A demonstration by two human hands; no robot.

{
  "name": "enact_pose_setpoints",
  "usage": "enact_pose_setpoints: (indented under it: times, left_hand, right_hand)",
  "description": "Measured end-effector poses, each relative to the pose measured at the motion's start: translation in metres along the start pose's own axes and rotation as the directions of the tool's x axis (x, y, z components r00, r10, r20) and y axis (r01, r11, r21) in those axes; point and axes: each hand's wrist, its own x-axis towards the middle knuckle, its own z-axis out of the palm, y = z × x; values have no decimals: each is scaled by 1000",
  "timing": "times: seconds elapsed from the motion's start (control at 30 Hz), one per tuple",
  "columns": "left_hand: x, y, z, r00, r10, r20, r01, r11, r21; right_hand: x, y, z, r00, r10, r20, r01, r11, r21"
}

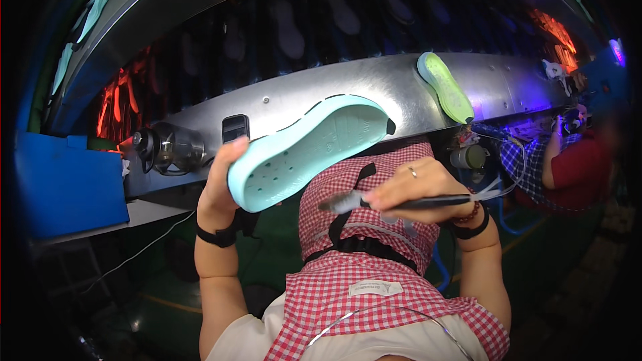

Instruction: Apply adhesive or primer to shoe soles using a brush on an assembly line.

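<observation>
My left hand (223,175) is closed round the near left end of a mint-green shoe sole (314,150). The sole is tilted with its hollow inner side toward me, small holes showing at the held end and a black patch at the far tip. In my right hand (422,187) is a brush (438,201) with a black handle and a clear tube running from its rear end. Its bristles are blurred and point left, just below the sole and apart from it. A yellow-green sole (447,90) lies on the metal ledge (394,83) beyond my right hand.
Behind the ledge runs a dark conveyor (314,53) carrying several soles. A glass jug (180,147), a black rectangular object (235,127) and a blue box (70,184) are at left. At right are a green container (473,157) and a co-worker in a red top (578,170).
</observation>
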Motion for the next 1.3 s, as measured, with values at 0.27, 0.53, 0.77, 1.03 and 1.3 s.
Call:
enact_pose_setpoints:
  times: [0.27, 0.53, 0.77, 1.03, 1.3]
  left_hand:
    - [59, -83, 23, 944, 272, 187, -138, 840, -524]
    - [72, -96, 13, 932, 211, -295, -324, 851, -414]
    - [65, -78, 41, 909, 339, -243, -416, 779, -468]
    - [57, -57, 35, 789, 482, -381, -603, 726, -330]
    - [51, -32, 36, 737, 667, -108, -668, 695, -266]
  right_hand:
    - [14, 39, 17, 870, 413, -270, -370, 908, 199]
    - [5, 37, 54, 974, -87, -207, 2, 925, -379]
    - [17, 26, 27, 936, 185, -301, -181, 983, 38]
    - [14, 27, 14, 954, 163, -250, -152, 986, 64]
    - [12, 40, 12, 957, 252, -142, -122, 797, 592]
